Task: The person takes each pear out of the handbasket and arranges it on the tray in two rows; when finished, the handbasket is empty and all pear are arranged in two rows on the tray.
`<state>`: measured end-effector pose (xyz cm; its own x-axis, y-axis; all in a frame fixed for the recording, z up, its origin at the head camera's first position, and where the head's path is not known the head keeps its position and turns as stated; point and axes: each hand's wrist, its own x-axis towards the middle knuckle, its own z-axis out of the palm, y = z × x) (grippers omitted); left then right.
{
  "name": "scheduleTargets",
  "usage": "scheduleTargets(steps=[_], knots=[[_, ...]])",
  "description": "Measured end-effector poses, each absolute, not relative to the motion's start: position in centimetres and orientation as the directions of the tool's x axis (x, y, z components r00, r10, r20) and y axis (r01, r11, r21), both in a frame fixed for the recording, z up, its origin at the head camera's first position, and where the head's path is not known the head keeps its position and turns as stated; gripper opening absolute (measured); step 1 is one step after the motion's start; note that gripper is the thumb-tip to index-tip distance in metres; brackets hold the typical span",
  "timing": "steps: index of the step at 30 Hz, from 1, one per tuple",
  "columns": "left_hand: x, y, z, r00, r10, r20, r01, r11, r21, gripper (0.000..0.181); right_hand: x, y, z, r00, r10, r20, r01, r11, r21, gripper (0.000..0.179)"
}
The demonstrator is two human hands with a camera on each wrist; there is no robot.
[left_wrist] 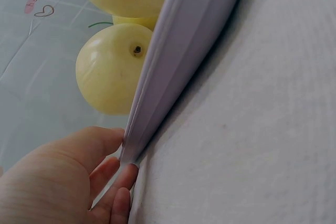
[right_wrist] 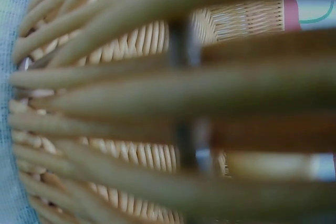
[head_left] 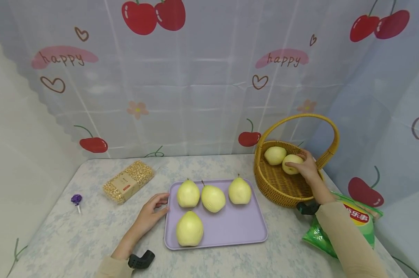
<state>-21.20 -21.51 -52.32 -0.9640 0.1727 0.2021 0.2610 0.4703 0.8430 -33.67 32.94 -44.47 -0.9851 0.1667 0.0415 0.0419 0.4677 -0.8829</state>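
At the left rim of the lilac tray [head_left: 230,227], the fingertips and thumb of my left hand [head_left: 152,212] touch the edge, fingers loosely bent. The tray bears several yellow-green pears, one of them a pear [head_left: 190,228] at the front left. My right hand [head_left: 307,166] reaches into the wicker basket [head_left: 275,193] and holds a pear [head_left: 290,164] between thumb and fingers. Another pear [head_left: 275,155] lies beside it in the basket. In the right wrist view, blurred basket weave [right_wrist: 131,93] fills the picture and hides the hand.
A green snack bag [head_left: 365,227] lies under the right forearm, beside the basket. At the left are a packet of yellow grains [head_left: 129,181] and a purple lollipop [head_left: 76,199]. The basket's tall handle [head_left: 299,116] arches above it. A printed curtain [head_left: 195,96] hangs behind the table.
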Motion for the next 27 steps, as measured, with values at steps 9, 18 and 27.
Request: scheduleTargets(steps=[9,18,27], knots=[[-21.3,-21.5,-52.3,-0.962,0.173,0.212,0.269,0.474,0.838,0.043,-33.5,32.9,-44.3,-0.974,0.203,0.104,-0.001,0.453,-0.892,0.095],[-21.1,-21.2,-51.8,-0.949,0.195,0.249,0.312,0.456,0.833,0.043,-32.9,32.5,-43.6,-0.956,0.247,0.159,-0.027,0.467,-0.884,0.092],[-21.2,-21.6,-52.4,-0.958,0.183,0.219,0.281,0.473,0.835,0.044,-31.0,31.0,-41.9,-0.946,0.267,0.181,-0.045,0.448,-0.893,0.084]])
